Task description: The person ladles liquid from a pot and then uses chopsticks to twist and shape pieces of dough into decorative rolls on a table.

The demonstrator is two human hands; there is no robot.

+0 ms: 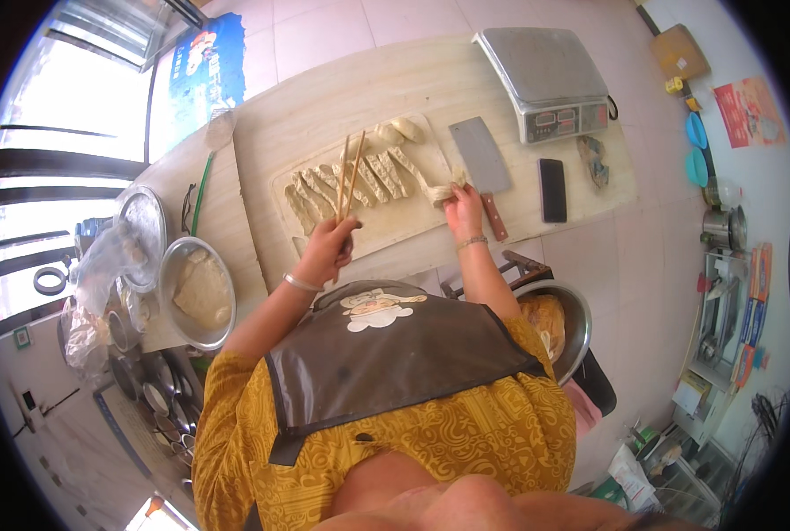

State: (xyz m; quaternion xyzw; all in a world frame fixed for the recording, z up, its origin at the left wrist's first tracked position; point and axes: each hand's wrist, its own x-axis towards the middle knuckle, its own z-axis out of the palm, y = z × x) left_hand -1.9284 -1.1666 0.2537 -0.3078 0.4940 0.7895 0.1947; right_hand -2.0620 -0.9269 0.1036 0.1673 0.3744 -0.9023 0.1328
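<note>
My left hand point(328, 250) is closed round a pair of wooden chopsticks point(357, 168), which point away over the board. Several pale dough strips point(306, 195) lie side by side on the floured cutting board point(404, 232). At the board's right end, the fingers of my right hand point(463, 212) pinch the near end of a longer dough strip point(417, 173). Just right of that hand lies a cleaver point(481, 155), its wooden handle toward me. Rounded dough lumps point(400, 132) sit at the board's far edge.
A digital scale point(545, 80) stands at the far right, with a black phone point(552, 190) nearer me. To the left are a metal bowl of dough point(202, 288), a round metal lid point(141, 232) and a plastic bag point(103, 265). A metal basin point(576, 327) stands by my right side.
</note>
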